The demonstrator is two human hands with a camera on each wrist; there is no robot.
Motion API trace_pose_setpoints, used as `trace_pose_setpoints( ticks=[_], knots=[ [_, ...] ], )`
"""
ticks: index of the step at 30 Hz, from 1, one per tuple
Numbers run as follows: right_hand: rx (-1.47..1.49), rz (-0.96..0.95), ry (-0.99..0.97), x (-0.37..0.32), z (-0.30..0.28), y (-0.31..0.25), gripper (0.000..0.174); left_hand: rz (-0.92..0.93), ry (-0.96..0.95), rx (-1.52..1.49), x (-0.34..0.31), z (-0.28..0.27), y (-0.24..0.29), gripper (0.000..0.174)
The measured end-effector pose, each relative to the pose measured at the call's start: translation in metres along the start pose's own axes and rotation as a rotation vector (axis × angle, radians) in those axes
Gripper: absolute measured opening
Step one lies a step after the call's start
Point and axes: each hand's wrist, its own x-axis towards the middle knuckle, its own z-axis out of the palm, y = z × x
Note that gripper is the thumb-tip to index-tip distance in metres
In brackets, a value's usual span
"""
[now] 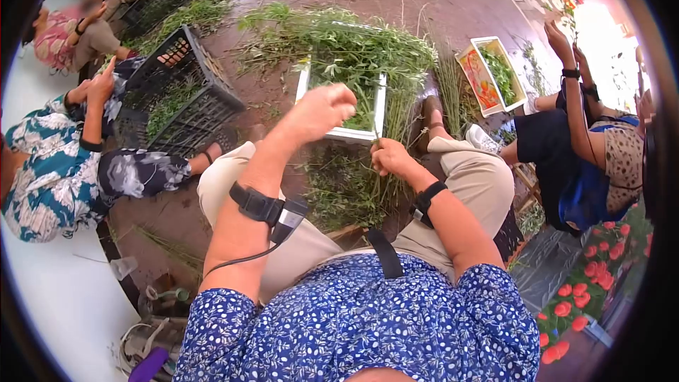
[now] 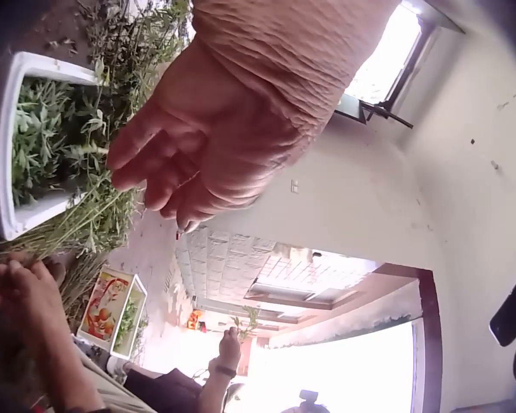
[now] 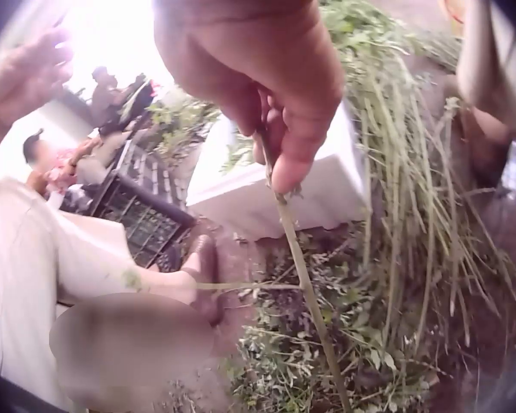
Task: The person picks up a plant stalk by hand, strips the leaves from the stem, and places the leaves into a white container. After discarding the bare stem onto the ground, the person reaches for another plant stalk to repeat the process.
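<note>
- The right hand (image 1: 389,158) is seen just right of centre in the head view, low between the knees, with finger and thumb clamped on a thin green stem (image 3: 305,275).
- The stem is pinched near its upper end; in the right wrist view it is seen hanging down from the fingertips (image 3: 294,168) toward 5 o'clock, over a heap of cuttings (image 1: 346,191) on the floor (image 1: 438,7).
- One side shoot is seen branching off the stem toward 9 o'clock.
- The left hand (image 1: 322,110) is raised at 11 o'clock from the right hand, well apart from it.
- Its fingers (image 2: 146,163) are loosely bent and slightly apart; nothing is seen held in them.
- A white box (image 1: 339,131) filled with leafy greens (image 1: 353,49) is set on the floor at 12 o'clock, just beyond both hands.
- Long stalks are draped over the box's far and right rims.
- A black crate (image 1: 184,92) is placed at 10 o'clock, beside a seated person in a patterned top.
- A printed carton (image 1: 475,83) holding greens is seen at 2 o'clock, near another seated person.
- Red flowers (image 1: 580,297) are seen at 4 o'clock.
</note>
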Motion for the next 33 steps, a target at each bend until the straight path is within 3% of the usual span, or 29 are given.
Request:
trace_pose_setpoints(
  ticks=[3, 7, 8, 11, 12, 13, 15, 18, 19, 20, 22, 24, 26, 30, 33],
  knots=[
    [0.033, 0.294, 0.084, 0.025, -0.034, 0.034, 0.012, 0.053, -0.078, 0.091, -0.001, 0.006, 0.003, 0.020],
    [-0.036, 0.566, 0.176, 0.050, -0.076, 0.107, 0.010, 0.114, 0.110, 0.044, 0.002, -0.003, 0.002, 0.017],
    [-0.039, 0.566, 0.177, 0.056, -0.080, 0.119, 0.010, 0.105, 0.177, 0.066, 0.001, -0.005, 0.001, 0.017],
    [-0.479, 0.578, -0.024, 0.070, -0.088, 0.145, 0.020, 0.084, 0.152, 0.060, -0.004, -0.005, 0.006, 0.017],
    [-0.851, 0.439, -0.083, 0.080, -0.085, 0.146, 0.021, 0.061, 0.135, 0.077, -0.006, -0.006, 0.008, 0.017],
    [-0.850, 0.440, -0.083, 0.102, -0.082, 0.163, 0.021, 0.075, 0.126, 0.104, -0.006, -0.006, 0.007, 0.018],
    [-1.051, 0.233, 0.112, 0.151, -0.074, 0.204, 0.017, 0.057, 0.122, 0.100, -0.009, -0.006, 0.013, 0.019],
    [-1.237, 0.216, -0.058, 0.114, -0.077, 0.100, 0.015, 0.047, 0.115, 0.097, -0.010, -0.004, 0.015, 0.019],
    [-1.253, 0.117, 0.172, 0.127, -0.078, 0.109, 0.015, 0.020, 0.111, 0.092, -0.012, -0.006, 0.018, 0.019],
    [-1.024, 0.049, 0.387, 0.149, -0.085, 0.127, 0.016, -0.007, 0.108, 0.087, -0.013, -0.007, 0.021, 0.019],
    [-0.889, 0.084, 0.496, 0.168, -0.092, 0.119, 0.015, -0.036, 0.121, 0.108, -0.013, -0.008, 0.018, 0.019],
    [-1.027, 0.039, 0.456, 0.181, -0.102, 0.107, 0.016, -0.011, 0.168, 0.083, -0.013, -0.009, 0.013, 0.019],
    [-0.957, 0.090, 0.506, 0.128, -0.096, 0.014, 0.017, -0.012, 0.223, 0.061, -0.015, -0.011, 0.016, 0.020],
    [-0.894, -0.342, 0.784, 0.124, -0.074, -0.068, 0.021, 0.033, 0.321, 0.017, -0.015, -0.014, 0.015, 0.020],
    [-0.866, -0.617, 0.614, 0.151, -0.041, -0.082, 0.013, 0.030, 0.309, 0.001, -0.014, -0.012, 0.017, 0.018]
  ],
)
